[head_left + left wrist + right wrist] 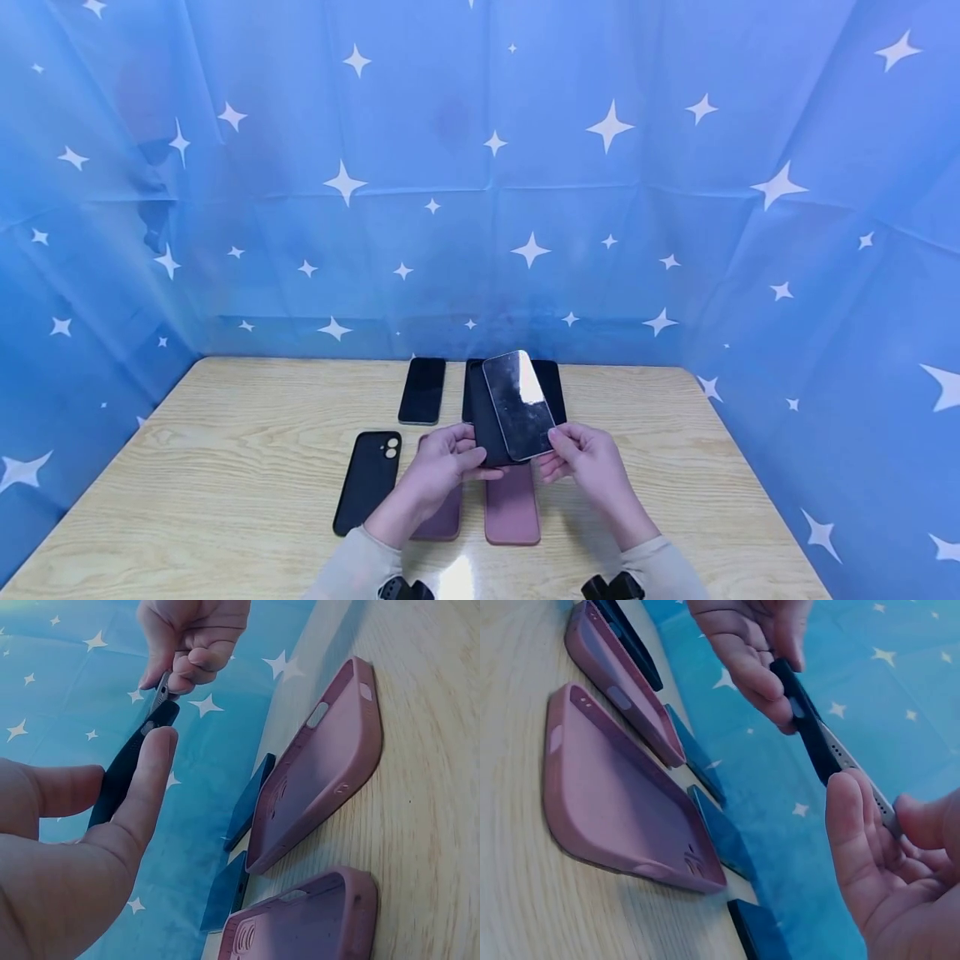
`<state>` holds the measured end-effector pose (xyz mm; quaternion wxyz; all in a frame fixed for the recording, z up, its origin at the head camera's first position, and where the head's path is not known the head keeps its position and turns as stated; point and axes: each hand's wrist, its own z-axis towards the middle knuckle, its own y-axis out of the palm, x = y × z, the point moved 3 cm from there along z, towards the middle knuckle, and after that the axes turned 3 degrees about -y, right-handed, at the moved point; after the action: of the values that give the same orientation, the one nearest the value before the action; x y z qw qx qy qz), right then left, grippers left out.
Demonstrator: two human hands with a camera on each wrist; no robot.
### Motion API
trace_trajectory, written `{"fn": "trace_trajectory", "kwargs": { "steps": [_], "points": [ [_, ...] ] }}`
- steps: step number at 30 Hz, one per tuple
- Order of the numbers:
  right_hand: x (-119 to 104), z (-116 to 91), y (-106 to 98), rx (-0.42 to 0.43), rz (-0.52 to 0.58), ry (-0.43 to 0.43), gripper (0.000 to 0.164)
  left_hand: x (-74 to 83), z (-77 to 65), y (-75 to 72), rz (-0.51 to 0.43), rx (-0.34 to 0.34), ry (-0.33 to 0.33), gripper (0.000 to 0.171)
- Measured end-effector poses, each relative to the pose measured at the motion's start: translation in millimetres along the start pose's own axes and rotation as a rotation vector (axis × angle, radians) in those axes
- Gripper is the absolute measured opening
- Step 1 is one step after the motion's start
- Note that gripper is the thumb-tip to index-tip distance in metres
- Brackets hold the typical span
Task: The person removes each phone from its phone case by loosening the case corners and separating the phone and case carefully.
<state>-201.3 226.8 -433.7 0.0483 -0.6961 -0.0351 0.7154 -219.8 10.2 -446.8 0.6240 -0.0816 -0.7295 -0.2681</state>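
Note:
My left hand grips a black phone case by its lower left edge, thumb on one side and fingers on the other. My right hand pinches a smartphone at its lower right corner, between thumb and fingers. The phone lies askew over the case, its dark glossy screen facing up and catching a bright reflection. In the right wrist view, the phone's metal edge with small holes sticks out of the case at an angle. Both things are held above the table.
On the wooden table lie two pink phone cases, one under the hands and one partly behind my left arm. A black case lies at left. A dark phone and other dark slabs lie at the back, before a blue star-patterned curtain.

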Motion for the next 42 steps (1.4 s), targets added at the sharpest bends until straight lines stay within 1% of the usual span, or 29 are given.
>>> {"fn": "trace_trajectory", "kwargs": {
  "steps": [1, 2, 5, 7, 8, 9, 15, 21, 27, 34, 42],
  "points": [
    [0, 0, -2, 0.008, 0.007, 0.006, 0.023, 0.1, 0.2, 0.3, 0.000, 0.003, -0.004, 0.026],
    [0, 1, -4, 0.018, 0.013, 0.012, 0.023, 0.2, 0.4, 0.6, 0.002, 0.005, -0.008, 0.024],
    [-2, 1, -11, 0.039, 0.033, 0.023, 0.023, 0.3, 0.9, 2.8, -0.001, 0.004, -0.009, 0.024],
    [-2, 2, -15, 0.055, 0.037, 0.035, 0.023, -0.4, 0.8, 4.7, -0.001, -0.002, -0.010, 0.026],
    [-2, 2, -17, 0.057, 0.034, 0.033, 0.024, -0.9, 0.8, 5.9, -0.001, -0.008, -0.007, 0.032],
    [-3, 2, -19, 0.060, 0.035, 0.032, 0.024, -1.4, 0.7, 7.2, -0.002, -0.014, -0.006, 0.034],
    [-2, 2, -30, 0.081, 0.036, 0.033, 0.026, -5.6, 0.8, 14.8, 0.002, -0.045, -0.016, 0.035],
    [-3, 3, -39, 0.111, 0.030, 0.043, 0.026, -10.4, -0.1, 21.4, 0.006, -0.040, -0.030, 0.035],
    [-4, 4, -51, 0.130, 0.016, 0.049, 0.029, -15.6, 1.0, 27.9, 0.000, -0.044, -0.020, 0.037],
    [-7, 7, -65, 0.155, -0.002, 0.037, 0.030, -21.9, 1.8, 35.8, -0.019, -0.056, -0.045, 0.037],
    [-6, 10, -77, 0.179, -0.022, 0.078, 0.031, -25.6, 1.2, 44.7, -0.013, -0.075, -0.057, 0.035]
  ]
}}
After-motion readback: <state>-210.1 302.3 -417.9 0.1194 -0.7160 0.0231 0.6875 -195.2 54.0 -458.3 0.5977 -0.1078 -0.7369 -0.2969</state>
